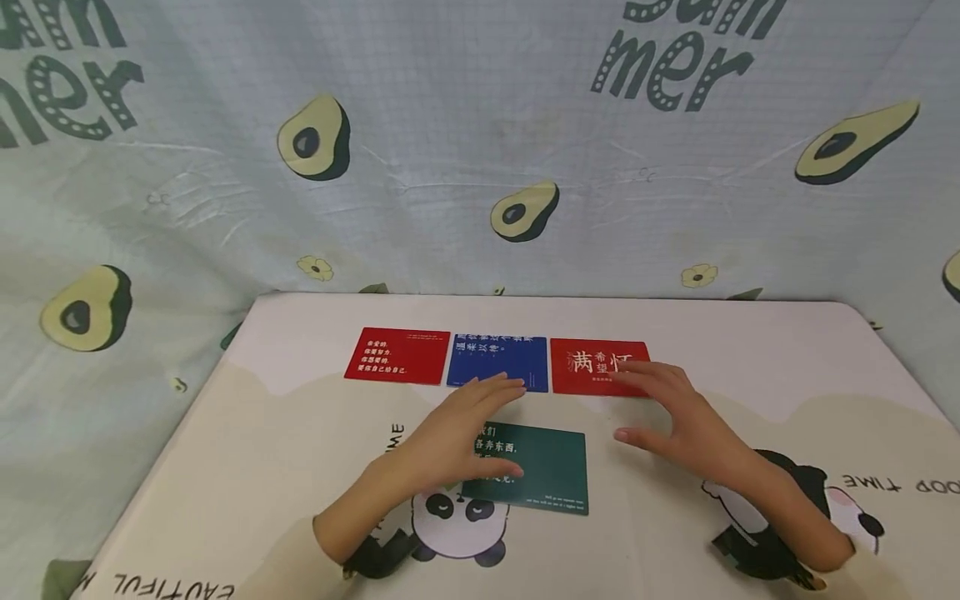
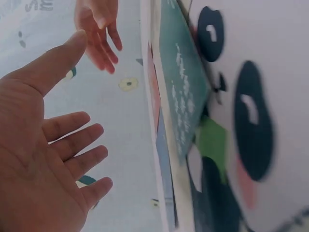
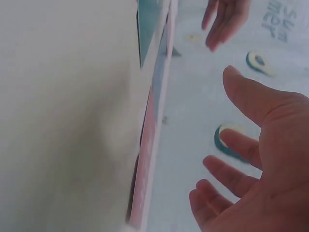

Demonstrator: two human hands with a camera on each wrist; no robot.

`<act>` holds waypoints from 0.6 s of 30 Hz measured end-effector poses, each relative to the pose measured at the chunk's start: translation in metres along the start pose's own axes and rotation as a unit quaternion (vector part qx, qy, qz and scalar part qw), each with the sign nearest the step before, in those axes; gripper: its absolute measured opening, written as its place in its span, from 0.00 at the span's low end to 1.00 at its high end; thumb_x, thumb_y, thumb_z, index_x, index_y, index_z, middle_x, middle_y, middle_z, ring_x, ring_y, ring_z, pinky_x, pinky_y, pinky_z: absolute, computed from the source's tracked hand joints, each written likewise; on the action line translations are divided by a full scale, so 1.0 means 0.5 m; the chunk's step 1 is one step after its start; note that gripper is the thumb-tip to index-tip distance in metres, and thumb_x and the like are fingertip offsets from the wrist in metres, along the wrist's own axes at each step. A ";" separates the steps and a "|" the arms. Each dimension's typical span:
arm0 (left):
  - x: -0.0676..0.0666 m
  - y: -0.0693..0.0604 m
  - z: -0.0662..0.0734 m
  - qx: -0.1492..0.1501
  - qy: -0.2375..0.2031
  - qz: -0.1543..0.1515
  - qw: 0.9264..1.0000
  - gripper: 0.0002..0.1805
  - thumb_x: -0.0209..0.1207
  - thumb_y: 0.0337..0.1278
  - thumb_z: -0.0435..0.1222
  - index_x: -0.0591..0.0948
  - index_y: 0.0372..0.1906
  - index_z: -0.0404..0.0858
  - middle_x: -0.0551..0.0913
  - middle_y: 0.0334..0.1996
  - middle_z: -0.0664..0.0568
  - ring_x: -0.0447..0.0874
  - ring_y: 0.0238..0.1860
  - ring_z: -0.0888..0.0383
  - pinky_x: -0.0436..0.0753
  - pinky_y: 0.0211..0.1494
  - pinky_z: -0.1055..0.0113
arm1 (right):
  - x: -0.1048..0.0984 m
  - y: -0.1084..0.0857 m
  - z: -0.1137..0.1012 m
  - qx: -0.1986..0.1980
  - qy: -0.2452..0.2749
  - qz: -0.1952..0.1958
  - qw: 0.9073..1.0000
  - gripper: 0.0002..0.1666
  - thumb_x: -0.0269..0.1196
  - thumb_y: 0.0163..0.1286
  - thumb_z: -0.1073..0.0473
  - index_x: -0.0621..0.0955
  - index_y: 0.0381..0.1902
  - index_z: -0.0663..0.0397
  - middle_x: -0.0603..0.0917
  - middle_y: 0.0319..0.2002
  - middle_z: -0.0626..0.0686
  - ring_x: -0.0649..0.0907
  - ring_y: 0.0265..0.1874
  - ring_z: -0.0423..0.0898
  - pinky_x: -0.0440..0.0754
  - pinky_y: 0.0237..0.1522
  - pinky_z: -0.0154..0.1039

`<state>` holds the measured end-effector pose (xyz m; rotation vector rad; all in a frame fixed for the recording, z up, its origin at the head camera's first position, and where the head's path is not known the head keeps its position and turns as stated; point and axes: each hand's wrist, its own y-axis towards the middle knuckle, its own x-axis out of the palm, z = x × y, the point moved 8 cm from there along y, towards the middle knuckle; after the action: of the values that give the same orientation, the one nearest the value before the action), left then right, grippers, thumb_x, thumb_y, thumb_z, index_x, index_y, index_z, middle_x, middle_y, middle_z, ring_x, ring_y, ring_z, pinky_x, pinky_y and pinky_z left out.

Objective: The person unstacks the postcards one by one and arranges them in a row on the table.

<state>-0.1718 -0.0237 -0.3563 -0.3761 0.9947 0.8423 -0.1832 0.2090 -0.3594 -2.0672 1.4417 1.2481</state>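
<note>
Three cards lie in a row on the table: a red card (image 1: 397, 356) at left, a blue card (image 1: 498, 363) in the middle and another red card (image 1: 592, 367) at right, all with white writing. Nearer to me is a green card (image 1: 543, 471), its left part hidden by my left hand (image 1: 468, 433). That hand hovers with fingers extended and thumb apart, holding nothing. My right hand (image 1: 678, 412) is also raised, fingers loosely spread, its fingertips overlapping the right red card in the head view. In the right wrist view its palm (image 3: 285, 169) is bare.
A pale tablecloth (image 1: 247, 467) printed with pandas and lettering covers the table. Behind the far edge hangs a light curtain (image 1: 420, 125) with avocado prints. A printed panda face (image 1: 459, 529) shows just below the green card.
</note>
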 end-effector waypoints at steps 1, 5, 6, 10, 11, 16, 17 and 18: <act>0.001 -0.009 -0.006 -0.008 -0.008 0.001 1.000 0.48 0.71 0.42 0.53 0.65 0.71 0.44 0.62 0.71 0.54 0.52 0.72 0.56 0.54 0.71 0.51 | 0.006 -0.002 -0.008 0.000 0.005 -0.003 1.000 0.42 0.74 0.53 0.51 0.71 0.65 0.50 0.67 0.64 0.55 0.62 0.64 0.57 0.79 0.48 0.60; 0.012 -0.042 -0.034 -0.039 -0.037 0.000 0.999 0.47 0.72 0.41 0.50 0.65 0.70 0.44 0.62 0.71 0.54 0.53 0.72 0.54 0.61 0.68 0.46 | 0.031 -0.006 -0.033 0.005 0.023 -0.024 0.999 0.43 0.73 0.54 0.45 0.71 0.66 0.44 0.68 0.64 0.52 0.63 0.64 0.55 0.76 0.51 0.62; 0.016 -0.049 -0.040 -0.045 -0.043 -0.002 0.998 0.47 0.72 0.41 0.49 0.66 0.70 0.44 0.62 0.71 0.54 0.53 0.72 0.53 0.62 0.67 0.45 | 0.038 -0.007 -0.038 0.005 0.028 -0.031 0.999 0.43 0.72 0.54 0.44 0.71 0.66 0.43 0.68 0.64 0.52 0.63 0.65 0.55 0.75 0.52 0.62; 0.027 -0.068 -0.061 -0.061 -0.071 -0.013 0.996 0.48 0.73 0.40 0.49 0.66 0.70 0.45 0.62 0.70 0.55 0.51 0.72 0.54 0.63 0.67 0.45 | 0.062 -0.011 -0.057 0.009 0.048 -0.052 0.997 0.42 0.72 0.53 0.42 0.71 0.65 0.41 0.68 0.64 0.50 0.65 0.64 0.53 0.75 0.52 0.61; 0.029 -0.070 -0.066 -0.066 -0.079 -0.015 0.995 0.48 0.73 0.40 0.49 0.65 0.70 0.46 0.62 0.70 0.56 0.51 0.73 0.55 0.63 0.67 0.45 | 0.066 -0.012 -0.061 0.008 0.051 -0.056 0.997 0.42 0.72 0.53 0.42 0.71 0.65 0.41 0.69 0.64 0.49 0.65 0.64 0.53 0.75 0.52 0.62; 0.040 -0.073 -0.089 -0.074 -0.108 -0.017 0.991 0.47 0.73 0.40 0.48 0.65 0.70 0.47 0.63 0.70 0.57 0.50 0.73 0.56 0.61 0.68 0.45 | 0.088 -0.021 -0.069 -0.002 0.058 -0.061 0.996 0.42 0.73 0.52 0.44 0.72 0.64 0.41 0.70 0.63 0.46 0.67 0.62 0.50 0.77 0.52 0.59; 0.042 -0.073 -0.091 -0.074 -0.110 -0.018 0.991 0.47 0.73 0.40 0.47 0.65 0.70 0.47 0.63 0.70 0.57 0.50 0.73 0.55 0.61 0.68 0.45 | 0.092 -0.024 -0.068 -0.004 0.057 -0.061 0.997 0.42 0.73 0.51 0.44 0.73 0.64 0.41 0.70 0.63 0.45 0.67 0.62 0.49 0.77 0.52 0.59; 0.044 -0.072 -0.093 -0.073 -0.113 -0.018 0.991 0.47 0.73 0.40 0.47 0.66 0.70 0.47 0.63 0.70 0.57 0.50 0.73 0.55 0.61 0.68 0.45 | 0.097 -0.026 -0.067 -0.004 0.058 -0.061 0.996 0.42 0.74 0.51 0.44 0.73 0.64 0.41 0.70 0.62 0.44 0.67 0.62 0.48 0.77 0.52 0.57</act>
<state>-0.1654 -0.0662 -0.4022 -0.4123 0.7162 0.9052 -0.1507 0.1633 -0.3818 -2.2308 1.3367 1.1043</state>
